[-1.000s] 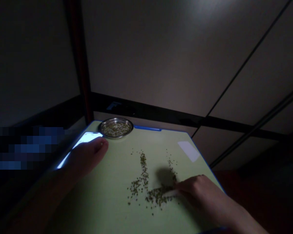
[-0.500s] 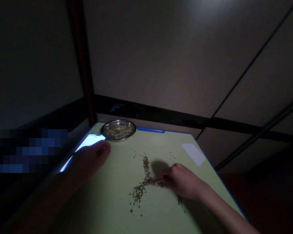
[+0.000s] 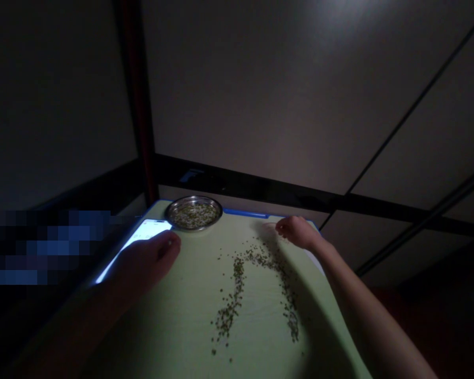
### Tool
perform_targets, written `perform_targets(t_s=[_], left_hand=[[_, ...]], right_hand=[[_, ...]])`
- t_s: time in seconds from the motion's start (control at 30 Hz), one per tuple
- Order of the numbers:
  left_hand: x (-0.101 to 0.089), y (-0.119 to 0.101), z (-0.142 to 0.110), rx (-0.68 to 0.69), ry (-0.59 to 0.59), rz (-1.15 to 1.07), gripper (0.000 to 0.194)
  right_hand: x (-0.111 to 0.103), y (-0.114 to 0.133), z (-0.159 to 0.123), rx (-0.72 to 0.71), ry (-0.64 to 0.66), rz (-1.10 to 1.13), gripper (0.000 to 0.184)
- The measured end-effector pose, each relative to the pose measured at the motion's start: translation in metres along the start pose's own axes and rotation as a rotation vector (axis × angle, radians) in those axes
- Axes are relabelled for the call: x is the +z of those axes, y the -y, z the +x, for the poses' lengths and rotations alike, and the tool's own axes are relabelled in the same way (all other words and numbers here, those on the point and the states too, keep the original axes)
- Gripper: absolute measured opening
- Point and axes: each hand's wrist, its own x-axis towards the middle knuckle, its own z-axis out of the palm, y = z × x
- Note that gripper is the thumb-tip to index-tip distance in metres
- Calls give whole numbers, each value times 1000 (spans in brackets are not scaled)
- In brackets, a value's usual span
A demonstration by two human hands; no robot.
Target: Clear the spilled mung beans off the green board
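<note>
Across the dim green desk (image 3: 185,305), the scattered seeds (image 3: 239,268) form an arch open toward the near side, its far bend closer to the right hand (image 3: 298,232) than the left hand (image 3: 152,255) by the lit phone (image 3: 153,228), both grips curled, on what I cannot tell

Glossy metal plate (image 3: 194,228), matt tabletop (image 3: 189,295)

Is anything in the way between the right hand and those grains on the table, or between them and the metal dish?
Nothing visible blocks the right hand from the scattered grains. Between them and the metal dish I see only bare tabletop; the left hand is off to the side.
</note>
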Motion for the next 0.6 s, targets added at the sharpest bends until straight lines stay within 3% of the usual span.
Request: perform_targets(t_s=[0.3, 0.4, 0.53, 0.6], left_hand=[[3, -2, -1, 5, -25, 2, 31], [5, 1, 1, 31, -20, 40, 37], [5, 3, 1, 72, -51, 51, 39], [5, 2, 1, 74, -54, 43, 39]], right_hand=[[32, 19, -15, 51, -42, -97, 29], [46, 25, -39, 14, -4, -142, 19], [60, 29, -84, -166, -12, -199, 26], [60, 29, -101, -223, -49, -124, 25]])
